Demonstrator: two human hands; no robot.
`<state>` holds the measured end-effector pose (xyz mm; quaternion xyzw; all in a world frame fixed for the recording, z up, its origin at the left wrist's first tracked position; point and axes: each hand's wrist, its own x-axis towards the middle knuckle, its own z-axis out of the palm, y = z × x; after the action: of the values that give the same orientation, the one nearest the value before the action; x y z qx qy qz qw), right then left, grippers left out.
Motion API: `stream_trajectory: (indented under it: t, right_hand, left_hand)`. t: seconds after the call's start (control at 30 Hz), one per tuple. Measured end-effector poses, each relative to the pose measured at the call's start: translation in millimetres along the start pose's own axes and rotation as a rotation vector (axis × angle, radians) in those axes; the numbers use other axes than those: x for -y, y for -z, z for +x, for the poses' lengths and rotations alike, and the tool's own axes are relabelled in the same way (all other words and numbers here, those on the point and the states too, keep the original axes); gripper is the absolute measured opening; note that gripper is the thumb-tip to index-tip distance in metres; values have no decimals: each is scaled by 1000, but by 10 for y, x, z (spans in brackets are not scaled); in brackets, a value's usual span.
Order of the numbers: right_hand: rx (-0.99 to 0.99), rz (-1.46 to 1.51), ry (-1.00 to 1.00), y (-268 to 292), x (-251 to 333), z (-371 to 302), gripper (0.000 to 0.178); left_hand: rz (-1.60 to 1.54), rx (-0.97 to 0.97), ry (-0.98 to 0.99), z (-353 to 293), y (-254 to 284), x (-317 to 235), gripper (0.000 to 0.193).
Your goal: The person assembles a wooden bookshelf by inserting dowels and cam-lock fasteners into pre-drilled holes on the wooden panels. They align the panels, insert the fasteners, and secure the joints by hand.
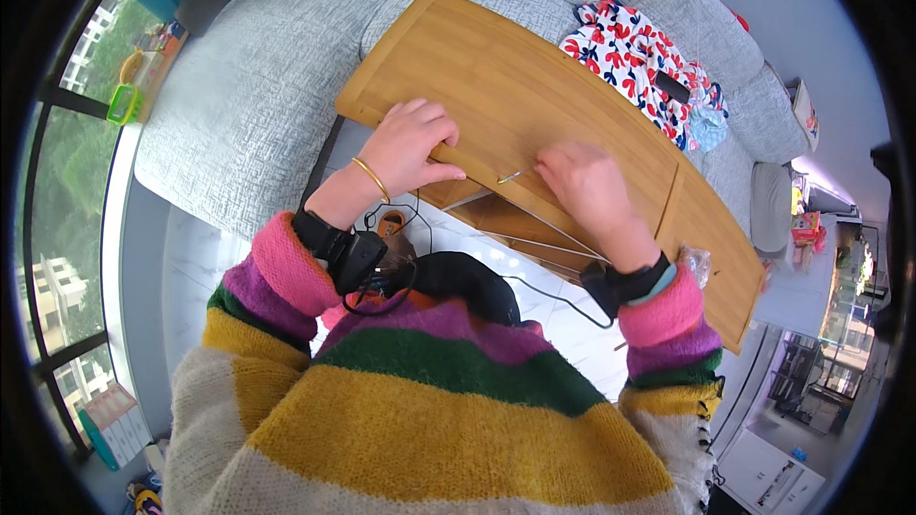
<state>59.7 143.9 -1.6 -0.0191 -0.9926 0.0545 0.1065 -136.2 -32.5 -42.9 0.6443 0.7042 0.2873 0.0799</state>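
My left hand (412,151) is closed over the near edge of a long wooden table (496,67). Its fingers curl on the tabletop, and its thumb stretches along the front. To the right, my right hand (582,181), slightly blurred, pinches a small thin object with a yellowish end (509,177), too small to name. That end points left, toward my left thumb, close to the table's front edge. Under the tabletop, between my hands, a wooden compartment (534,227) shows, partly hidden by my right forearm.
A grey sofa (258,86) runs behind and left of the table. A patterned red, white and blue cloth (620,52) lies on it with a dark phone-like object (672,87). Black cables (563,298) hang near my wrists. Crumpled clear plastic (696,263) sits at the table's right.
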Motion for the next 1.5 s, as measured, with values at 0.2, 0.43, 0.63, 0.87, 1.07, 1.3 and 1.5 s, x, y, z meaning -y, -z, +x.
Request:
stream_trajectory:
  t: [0.2,0.43,0.63,0.87,1.07,1.3,1.5]
  right_hand:
    - [82,27,-203,53,674,-358,19]
    - [310,37,-148,163,892,177,21]
    - [17,57,-337,-66,604,694,18]
    - [-53,-132,-466,-31,305,112,20]
    - [54,-91,-433,103,747,-322,11]
    - [74,52,-227,84,935,0,14]
    - [-103,38,-361,-173,590,590,16]
  left_hand:
    - [-2,33,-29,39,26,23,36]
    - [-45,60,-94,45,-18,78,34]
    - [-27,47,-216,76,5,173,31]
    - [-43,43,-183,105,5,192,29]
    - [-32,41,-174,122,-5,196,30]
    - [-29,32,-204,130,-10,211,29]
    - [-17,40,-188,121,6,204,28]
